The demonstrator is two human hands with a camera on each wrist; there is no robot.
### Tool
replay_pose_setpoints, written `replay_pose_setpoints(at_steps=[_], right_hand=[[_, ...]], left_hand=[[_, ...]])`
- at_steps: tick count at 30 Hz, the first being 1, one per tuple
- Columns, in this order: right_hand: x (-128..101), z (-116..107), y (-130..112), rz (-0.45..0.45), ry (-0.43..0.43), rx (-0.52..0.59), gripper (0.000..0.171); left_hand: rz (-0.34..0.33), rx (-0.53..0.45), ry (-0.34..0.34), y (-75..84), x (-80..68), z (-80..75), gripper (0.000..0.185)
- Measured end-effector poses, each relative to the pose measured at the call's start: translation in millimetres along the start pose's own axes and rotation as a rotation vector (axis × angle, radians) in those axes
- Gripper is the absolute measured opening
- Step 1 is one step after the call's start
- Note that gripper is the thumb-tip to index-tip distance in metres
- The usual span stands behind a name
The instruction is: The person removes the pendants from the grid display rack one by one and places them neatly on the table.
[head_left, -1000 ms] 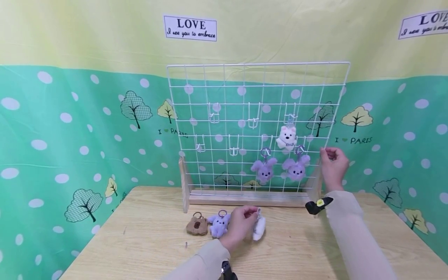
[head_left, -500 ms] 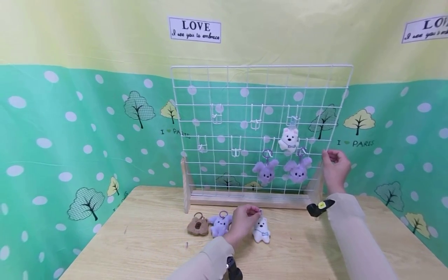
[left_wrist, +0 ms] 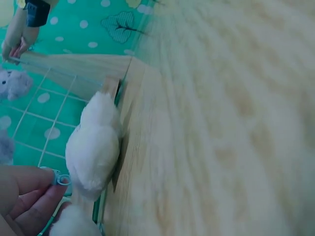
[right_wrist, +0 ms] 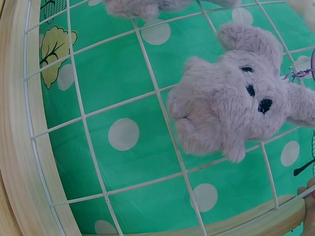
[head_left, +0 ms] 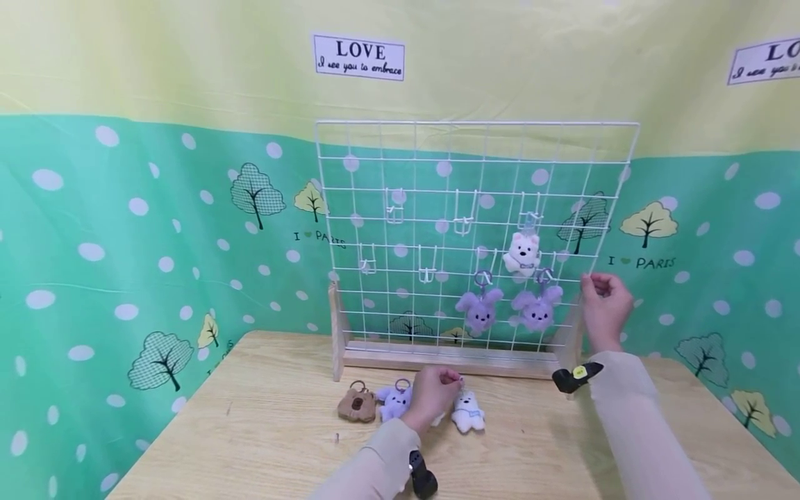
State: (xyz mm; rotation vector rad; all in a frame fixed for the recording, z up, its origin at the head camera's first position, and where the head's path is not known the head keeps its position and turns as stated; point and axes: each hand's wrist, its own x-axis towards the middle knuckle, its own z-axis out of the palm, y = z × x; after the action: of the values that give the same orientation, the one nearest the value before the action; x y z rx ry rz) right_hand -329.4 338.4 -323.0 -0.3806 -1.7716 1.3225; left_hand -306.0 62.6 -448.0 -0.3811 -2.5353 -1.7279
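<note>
My left hand [head_left: 432, 397] pinches the clasp of a white plush keychain [head_left: 469, 413] between thumb and finger. In the head view the plush faces forward over the table, showing a small blue bow; the left wrist view shows its furry back [left_wrist: 93, 142] and the pale ring [left_wrist: 63, 180] at the fingertips. A second white plush [left_wrist: 75, 223] is partly hidden below that hand. My right hand [head_left: 606, 309] holds the right edge of a white wire grid rack [head_left: 431, 292]. From the rack's hooks hang a white plush keychain [head_left: 522, 254] and two purple ones, [head_left: 480, 310] at left.
A brown plush keychain [head_left: 357, 405] and a purple one [head_left: 394, 403] lie on the wooden table [head_left: 262, 430], left of my left hand. Several white hooks, such as the upper left hook [head_left: 394, 214], hold nothing. A patterned curtain [head_left: 175, 278] hangs behind the rack.
The white plush in my left hand has turned from side-on to facing forward. My right hand stays on the rack's edge. The head view has shifted slightly.
</note>
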Motion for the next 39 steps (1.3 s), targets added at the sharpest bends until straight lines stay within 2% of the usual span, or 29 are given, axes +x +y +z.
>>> replay_pose_setpoints(at_steps=[9,14,16,22,29,39], right_hand=[[-1,0,0,-0.021,0.011,0.005,0.022],[-1,1,1,-0.022,0.008,0.006,0.022],[0,1,1,-0.023,0.009,0.007,0.022],[2,1,2,-0.008,0.004,-0.003,0.025],[2,1,5,-0.004,0.001,-0.011,0.026],[3,1,4,0.005,0.001,-0.005,0.024]], left_hand=[[-0.016,0.002,0.000,-1.3,3.0,-2.8,0.004],[0.026,-0.027,-0.016,6.2,8.4,-8.8,0.005],[0.046,-0.051,-0.027,16.3,10.1,-13.4,0.007],[0.108,-0.129,-0.034,59.6,11.5,-26.9,0.014],[0.200,-0.216,-0.025,104.7,19.0,-33.2,0.024],[0.302,-0.202,-0.017,159.5,29.3,-39.3,0.021]])
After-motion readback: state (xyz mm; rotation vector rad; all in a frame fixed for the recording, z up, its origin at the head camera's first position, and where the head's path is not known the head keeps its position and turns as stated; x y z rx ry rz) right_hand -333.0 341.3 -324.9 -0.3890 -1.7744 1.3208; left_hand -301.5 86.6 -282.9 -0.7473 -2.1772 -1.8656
